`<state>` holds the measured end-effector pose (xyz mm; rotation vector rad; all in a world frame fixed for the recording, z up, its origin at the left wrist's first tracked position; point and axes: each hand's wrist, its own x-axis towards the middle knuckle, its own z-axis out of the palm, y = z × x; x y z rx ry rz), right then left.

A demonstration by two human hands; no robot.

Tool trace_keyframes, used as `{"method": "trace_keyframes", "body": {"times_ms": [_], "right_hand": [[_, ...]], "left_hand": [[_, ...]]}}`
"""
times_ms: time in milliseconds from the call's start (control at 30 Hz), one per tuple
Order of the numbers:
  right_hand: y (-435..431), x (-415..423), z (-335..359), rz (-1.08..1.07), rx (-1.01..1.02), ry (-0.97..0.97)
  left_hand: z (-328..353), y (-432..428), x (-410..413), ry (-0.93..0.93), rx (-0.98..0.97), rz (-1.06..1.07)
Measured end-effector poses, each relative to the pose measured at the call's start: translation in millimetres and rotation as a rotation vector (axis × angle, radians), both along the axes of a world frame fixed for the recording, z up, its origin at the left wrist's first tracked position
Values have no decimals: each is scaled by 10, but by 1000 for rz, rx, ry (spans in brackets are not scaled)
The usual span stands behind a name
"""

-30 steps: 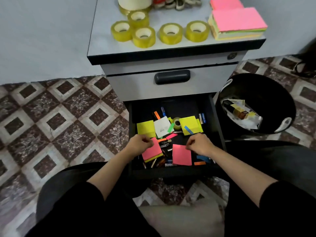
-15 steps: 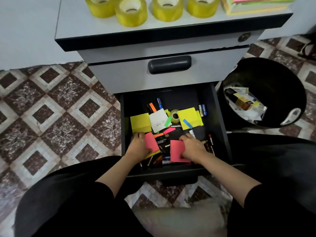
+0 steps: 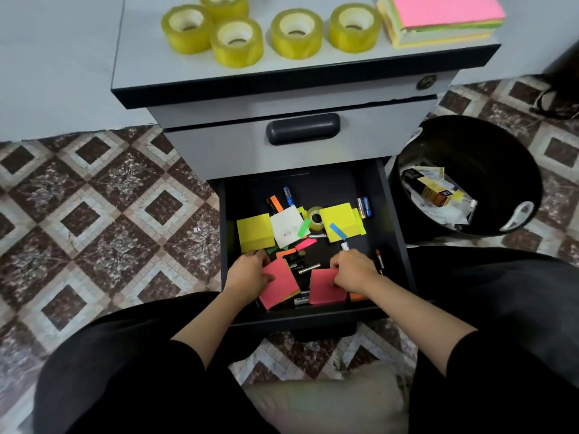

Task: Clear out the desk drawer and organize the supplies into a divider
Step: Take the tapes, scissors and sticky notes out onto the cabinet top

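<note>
Near the front edge of the open black desk drawer (image 3: pixel 332 189), the left hand (image 3: pixel 249 274) has its grip curled round a pink sticky-note pad (image 3: pixel 282 286), and the right hand (image 3: pixel 354 270) pinches a second pink sticky-note pad (image 3: pixel 326 291). Lifting both could fan the sheets or scatter the loose batteries (image 3: pixel 308 268) lying between them.

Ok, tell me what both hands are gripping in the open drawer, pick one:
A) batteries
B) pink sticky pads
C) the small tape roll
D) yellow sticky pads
B: the left hand grips the left pink sticky pad and the right hand grips the right pink sticky pad, both near the front of the drawer.
</note>
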<state>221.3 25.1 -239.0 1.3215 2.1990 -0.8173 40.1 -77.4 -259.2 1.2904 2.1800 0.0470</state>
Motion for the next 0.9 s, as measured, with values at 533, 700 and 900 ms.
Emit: {"method": "trace_keyframes", "body": {"times_ms": [533, 700, 900], "right_hand": [[110, 250, 636, -601, -272, 521], [129, 325, 979, -731, -417, 653], [287, 411, 1523, -757, -580, 861]], "left_hand": [[691, -144, 0, -401, 239, 319], [1031, -93, 55, -653, 383, 532], [1699, 106, 98, -804, 531, 543]]}}
